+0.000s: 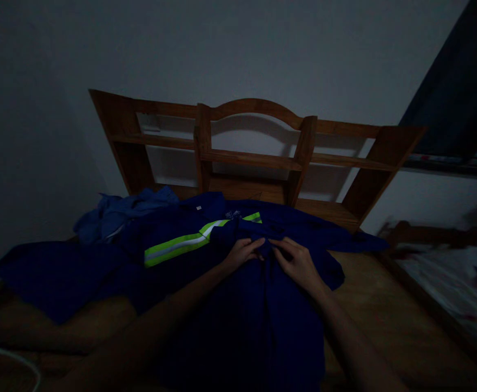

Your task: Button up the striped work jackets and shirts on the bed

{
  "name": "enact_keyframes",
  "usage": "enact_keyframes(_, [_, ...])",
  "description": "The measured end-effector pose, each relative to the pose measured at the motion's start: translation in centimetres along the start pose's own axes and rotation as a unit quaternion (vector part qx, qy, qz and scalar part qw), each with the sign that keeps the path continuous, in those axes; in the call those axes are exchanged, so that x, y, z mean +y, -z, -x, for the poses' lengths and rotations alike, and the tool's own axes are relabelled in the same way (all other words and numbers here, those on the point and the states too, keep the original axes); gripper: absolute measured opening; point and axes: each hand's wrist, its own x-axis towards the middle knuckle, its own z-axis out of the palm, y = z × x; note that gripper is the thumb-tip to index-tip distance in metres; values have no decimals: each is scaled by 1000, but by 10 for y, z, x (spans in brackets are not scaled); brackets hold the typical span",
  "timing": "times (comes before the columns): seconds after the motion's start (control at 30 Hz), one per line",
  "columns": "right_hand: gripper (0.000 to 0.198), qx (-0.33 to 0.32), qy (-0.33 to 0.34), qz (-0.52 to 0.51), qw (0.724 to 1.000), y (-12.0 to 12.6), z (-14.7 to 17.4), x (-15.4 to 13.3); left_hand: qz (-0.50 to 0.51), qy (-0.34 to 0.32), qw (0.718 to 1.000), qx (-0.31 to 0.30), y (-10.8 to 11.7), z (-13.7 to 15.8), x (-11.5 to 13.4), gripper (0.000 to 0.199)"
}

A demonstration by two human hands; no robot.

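Note:
A dark blue work garment [238, 305] with a yellow-green and silver reflective stripe [177, 247] lies spread over a wooden surface. Near its middle, the fingers of my left hand [244, 253] pinch a bit of the cloth. Just to the right, my right hand [299, 264] pinches the same cloth, its fingertips close to those of the left. The exact spot between the fingertips is small and dim; I cannot make out a button or other fastener there. Small white markings [233, 214] show on the fabric above the hands.
Behind the garment a wooden shelf unit [254, 159] stands against the pale wall. A lighter blue cloth [119, 212] lies crumpled at the left. White bedding [454, 277] is at the right, below a dark curtain [458, 81]. A pale cord [13, 356] curves at lower left.

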Motion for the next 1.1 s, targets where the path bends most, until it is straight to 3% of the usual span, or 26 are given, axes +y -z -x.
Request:
enact_keyframes(0.37, [27, -5, -31, 16, 999, 5, 1, -4, -88, -53, 993, -66, -3, 9, 0, 47])
enact_keyframes(0.63, [20, 3, -27, 2, 1000, 7, 0, -4, -122, -85, 986, -77, -5, 8, 1, 31])
enact_keyframes(0.93, [18, 101, -42, 18, 994, 6, -4, -4, -96, -70, 989, -87, -4, 10, 5, 28])
enact_keyframes(1.1, [21, 168, -76, 30, 982, 13, -5, -9, -43, -38, 998, -34, 2, 2, -3, 25])
